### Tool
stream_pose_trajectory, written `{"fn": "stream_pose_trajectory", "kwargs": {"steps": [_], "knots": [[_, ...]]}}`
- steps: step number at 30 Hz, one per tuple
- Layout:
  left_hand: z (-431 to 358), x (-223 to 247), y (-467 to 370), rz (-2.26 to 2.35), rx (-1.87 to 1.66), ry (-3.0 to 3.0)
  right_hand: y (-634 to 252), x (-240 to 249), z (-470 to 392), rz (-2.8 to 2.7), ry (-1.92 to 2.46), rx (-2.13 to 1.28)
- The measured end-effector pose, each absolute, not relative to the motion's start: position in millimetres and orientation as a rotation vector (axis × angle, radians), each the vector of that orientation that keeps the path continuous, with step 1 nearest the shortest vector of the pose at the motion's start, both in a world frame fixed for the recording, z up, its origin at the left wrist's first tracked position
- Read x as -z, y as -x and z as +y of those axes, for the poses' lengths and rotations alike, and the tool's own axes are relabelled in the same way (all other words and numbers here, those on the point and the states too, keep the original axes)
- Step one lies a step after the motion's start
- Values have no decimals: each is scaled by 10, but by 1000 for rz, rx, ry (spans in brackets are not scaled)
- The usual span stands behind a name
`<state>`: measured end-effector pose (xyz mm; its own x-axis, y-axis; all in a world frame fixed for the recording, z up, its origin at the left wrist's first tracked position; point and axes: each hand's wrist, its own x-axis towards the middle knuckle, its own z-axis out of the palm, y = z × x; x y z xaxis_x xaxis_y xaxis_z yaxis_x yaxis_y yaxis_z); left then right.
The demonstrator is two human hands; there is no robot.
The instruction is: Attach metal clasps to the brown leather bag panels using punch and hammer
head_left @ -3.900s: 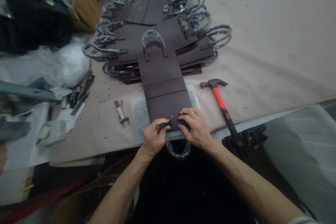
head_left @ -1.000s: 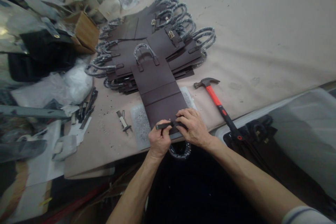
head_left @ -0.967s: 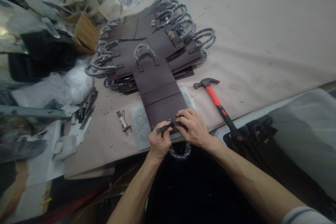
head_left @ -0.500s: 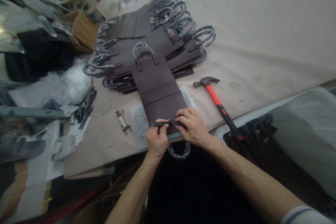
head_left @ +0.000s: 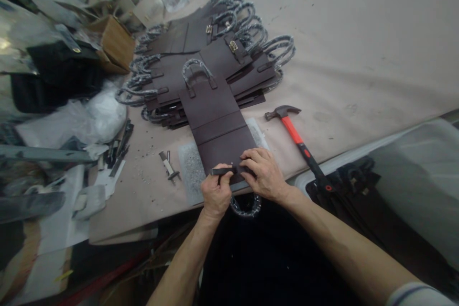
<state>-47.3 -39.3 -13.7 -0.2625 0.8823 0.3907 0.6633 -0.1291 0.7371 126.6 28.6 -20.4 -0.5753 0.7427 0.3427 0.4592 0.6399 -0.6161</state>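
Note:
A dark brown leather bag panel (head_left: 220, 119) lies unfolded at the table's front edge, a plastic-wrapped handle at each end. My left hand (head_left: 217, 192) is closed in a pinch on a dark leather strap (head_left: 220, 171) over the panel's near end. Close beside it, my right hand (head_left: 263, 172) bends its fingers down onto the same end; what its fingertips grip is hidden under them. Beneath the panel shows a pale, pitted board (head_left: 191, 167).
Several more bag panels (head_left: 168, 64) with wrapped handles are stacked behind. A claw hammer (head_left: 297, 141) lies to the right, its handle past the table edge. Small metal tools (head_left: 168, 167) rest at left. A plastic bin (head_left: 405, 167) holding dark panels stands below right.
My left hand and the strap in it have shifted slightly to the right, towards my right hand. The right hand stays almost in place.

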Motion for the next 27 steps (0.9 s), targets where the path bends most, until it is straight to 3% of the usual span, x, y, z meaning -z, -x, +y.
{"fn": "stream_pose_trajectory", "kwargs": {"steps": [27], "knots": [[-312, 61, 440, 1938, -1287, -1728, -1334, 207, 291, -2222, 824, -683]]}}
